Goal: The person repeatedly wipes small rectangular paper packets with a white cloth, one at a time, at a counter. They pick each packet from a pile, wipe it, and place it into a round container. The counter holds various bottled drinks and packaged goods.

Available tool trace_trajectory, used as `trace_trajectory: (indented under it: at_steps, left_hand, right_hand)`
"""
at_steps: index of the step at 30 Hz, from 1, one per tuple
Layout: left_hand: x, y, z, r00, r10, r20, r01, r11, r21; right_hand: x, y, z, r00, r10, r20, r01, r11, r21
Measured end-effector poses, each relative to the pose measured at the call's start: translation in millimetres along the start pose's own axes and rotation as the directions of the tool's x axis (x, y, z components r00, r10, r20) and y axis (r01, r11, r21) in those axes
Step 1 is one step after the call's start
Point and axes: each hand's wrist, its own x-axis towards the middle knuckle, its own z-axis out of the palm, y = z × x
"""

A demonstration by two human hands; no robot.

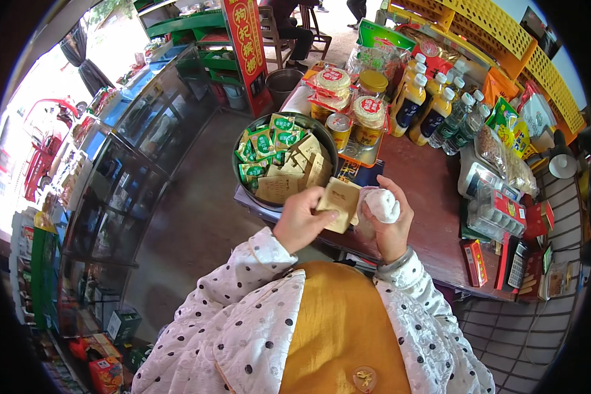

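My left hand (301,220) pinches a small tan paper packet (341,197) in front of my body. Right beside it, my right hand (396,226) has its fingers curled round a white, crumpled, soft-looking bundle (382,203). Whether this is cloth, tissue or a plastic bag I cannot tell. The packet's right edge is close to the bundle; whether they touch is unclear. Just beyond my left hand stands a round dark metal basin (238,152). Green sachets (262,142) fill its far left part, and brown paper packets (279,186) lie in its near and right part.
A dark red table (417,187) extends to the right, holding jars (373,84), bottles (435,117), bagged goods, clear plastic boxes (496,209) and a calculator (517,262). Glass display cases (128,177) line the left. A person (289,29) sits on a chair at the back.
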Motion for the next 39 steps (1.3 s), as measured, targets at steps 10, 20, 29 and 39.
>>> trace_trajectory:
  at_steps: [10,20,29,39]
  left_hand:
    - [30,-21,-107,0.934,0.136,-0.33,0.068,0.839,0.539]
    - [67,-44,-76,0.972,0.017,-0.233,0.121,0.815,0.566]
    - [61,-37,-62,0.982,0.03,-0.184,0.136,0.564,0.815]
    - [46,-30,-67,0.988,0.037,-0.152,0.121,0.434,0.893]
  right_hand:
    - [-11,6,-6,0.998,0.055,0.013,-0.055,0.998,-0.001]
    - [-20,11,-12,1.0,0.003,0.011,-0.004,1.0,0.012]
    - [-25,8,-20,1.0,0.013,-0.004,-0.013,1.0,0.006]
    - [-26,9,-25,1.0,0.022,0.015,-0.023,0.999,0.035]
